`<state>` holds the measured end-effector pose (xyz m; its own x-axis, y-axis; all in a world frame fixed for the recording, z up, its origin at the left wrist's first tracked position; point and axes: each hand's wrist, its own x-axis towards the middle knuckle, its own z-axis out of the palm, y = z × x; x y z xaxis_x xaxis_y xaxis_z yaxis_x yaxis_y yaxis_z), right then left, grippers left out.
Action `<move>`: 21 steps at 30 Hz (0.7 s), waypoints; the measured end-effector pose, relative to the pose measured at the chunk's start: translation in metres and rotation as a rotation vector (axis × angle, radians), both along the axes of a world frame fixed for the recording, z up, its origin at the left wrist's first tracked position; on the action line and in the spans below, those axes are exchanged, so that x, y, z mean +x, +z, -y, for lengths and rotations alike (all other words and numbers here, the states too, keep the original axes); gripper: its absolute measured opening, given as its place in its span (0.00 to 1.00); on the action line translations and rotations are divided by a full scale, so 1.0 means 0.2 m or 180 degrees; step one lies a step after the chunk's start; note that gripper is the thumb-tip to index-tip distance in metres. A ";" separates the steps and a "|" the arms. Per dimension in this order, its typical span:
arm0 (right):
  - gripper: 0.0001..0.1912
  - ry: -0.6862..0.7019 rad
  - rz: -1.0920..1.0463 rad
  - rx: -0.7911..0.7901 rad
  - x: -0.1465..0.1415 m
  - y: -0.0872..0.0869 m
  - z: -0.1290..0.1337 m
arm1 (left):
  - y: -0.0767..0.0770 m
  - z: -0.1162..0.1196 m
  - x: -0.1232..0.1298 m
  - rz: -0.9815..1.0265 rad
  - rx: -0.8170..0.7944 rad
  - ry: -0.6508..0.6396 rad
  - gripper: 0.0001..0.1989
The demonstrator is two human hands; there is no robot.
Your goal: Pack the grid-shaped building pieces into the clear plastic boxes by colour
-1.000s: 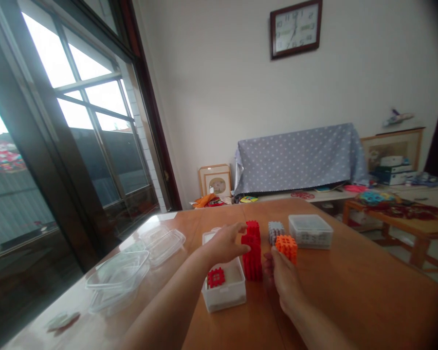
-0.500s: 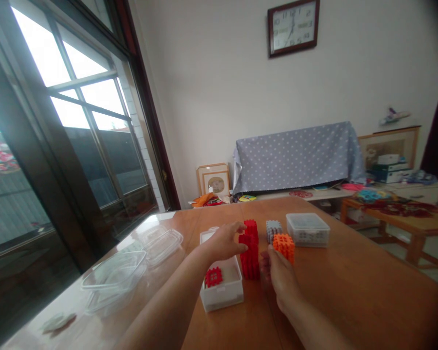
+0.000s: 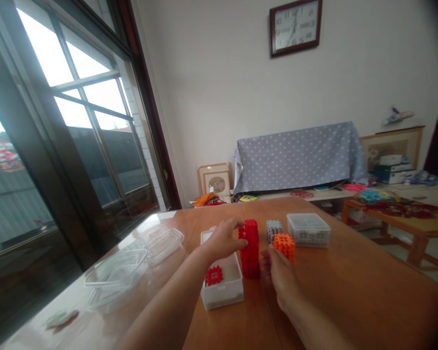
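My left hand [image 3: 224, 238] reaches over the white plastic box [image 3: 224, 294], its thumb and fingers at the upper part of a tall stack of red waffle-like pieces [image 3: 251, 250]. A flat red piece [image 3: 213, 275] lies inside the box. Just right of the stack is my right hand [image 3: 277, 272], its fingers curled; whether anything is inside them is hidden. The orange stack [image 3: 284, 245] stands right behind that hand, and grey pieces [image 3: 273, 231] stand farther back.
A lidded clear box [image 3: 308, 229] sits behind and to the right on the wooden table [image 3: 336, 287]. Clear plastic lids [image 3: 117, 267] lie at the left. A small pale item [image 3: 61, 319] rests near the left edge.
The red piece at my left fingertips, tilted and apart from the stack top before, now sits against the upper stack. My right hand has hardly moved.
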<state>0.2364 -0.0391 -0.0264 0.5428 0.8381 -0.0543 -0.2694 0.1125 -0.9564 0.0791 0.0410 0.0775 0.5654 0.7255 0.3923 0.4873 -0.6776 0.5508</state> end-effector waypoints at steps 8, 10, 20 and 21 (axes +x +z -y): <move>0.23 0.0171 -0.0058 -0.0277 0.01 -0.01 -0.01 | -0.01 0.12 -0.25 0.0172 0.0020 0.0196 0.12; 0.22 0.0194 -0.0035 -0.0270 0.01 -0.02 -0.01 | -0.03 0.15 -0.31 0.0054 -0.0105 0.0274 0.11; 0.22 0.0111 0.0006 -0.0283 0.04 -0.06 -0.04 | 0.00 0.29 -0.33 -0.1113 -0.0110 0.0338 0.11; 0.23 0.0110 0.0013 -0.0294 0.04 -0.06 -0.04 | -0.01 0.28 -0.32 -0.1179 -0.0088 0.0274 0.11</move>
<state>0.2447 -0.0310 -0.0384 0.5139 0.8479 -0.1301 -0.2676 0.0144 -0.9634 0.0152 -0.0157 0.0750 0.6017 0.7841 0.1522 0.7114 -0.6128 0.3441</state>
